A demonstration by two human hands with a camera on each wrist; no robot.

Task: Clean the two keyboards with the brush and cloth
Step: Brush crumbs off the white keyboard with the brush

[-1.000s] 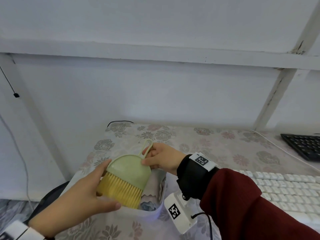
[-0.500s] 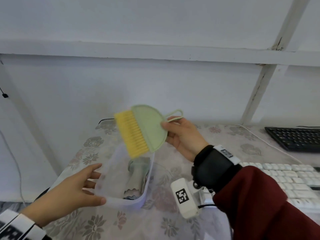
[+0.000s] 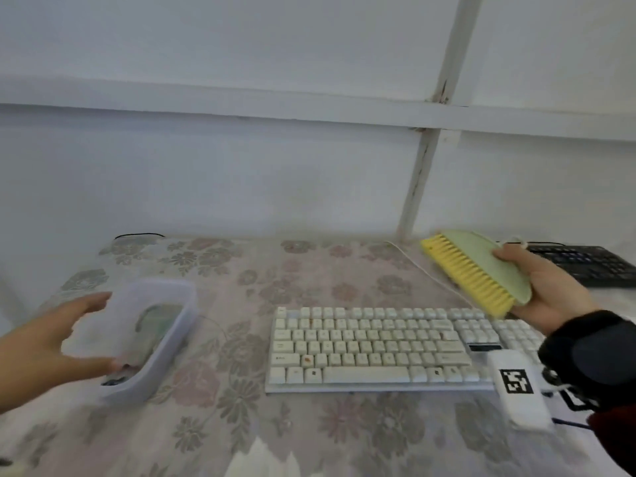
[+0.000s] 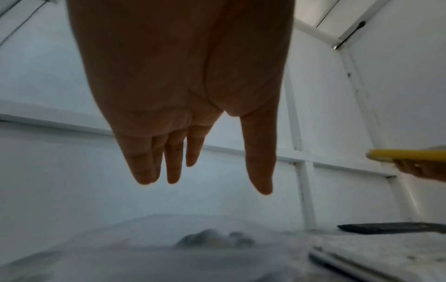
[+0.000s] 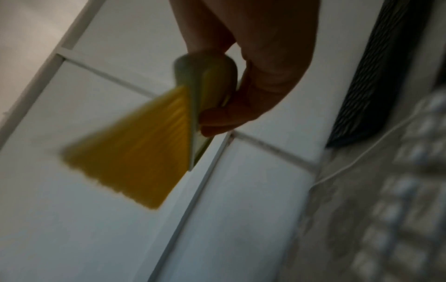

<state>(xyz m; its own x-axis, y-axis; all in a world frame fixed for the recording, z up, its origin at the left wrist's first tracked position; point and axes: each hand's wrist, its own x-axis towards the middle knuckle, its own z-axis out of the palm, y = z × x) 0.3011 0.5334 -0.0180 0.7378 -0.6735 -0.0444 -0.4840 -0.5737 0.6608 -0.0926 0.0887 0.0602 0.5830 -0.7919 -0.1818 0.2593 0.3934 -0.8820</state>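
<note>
Brush (image 3: 481,270) is sitting up in the air in the right hand (image 3: 547,290), fingers curling around the green back while the yellow bristles are sticking out to the left and away from the palm, hanging over the far right end of the white keyboard (image 3: 371,346). Black keyboard (image 3: 588,265) is lying further back on the right, behind that hand. Left hand (image 3: 51,342) is hovering with fingers straight and spread (gripping nothing) right at the near side of the translucent tub (image 3: 165,349). Something rolled up is lying inside the tub, too blurry to call. Everything's resting on the floral tablecloth (image 3: 241,425).
</note>
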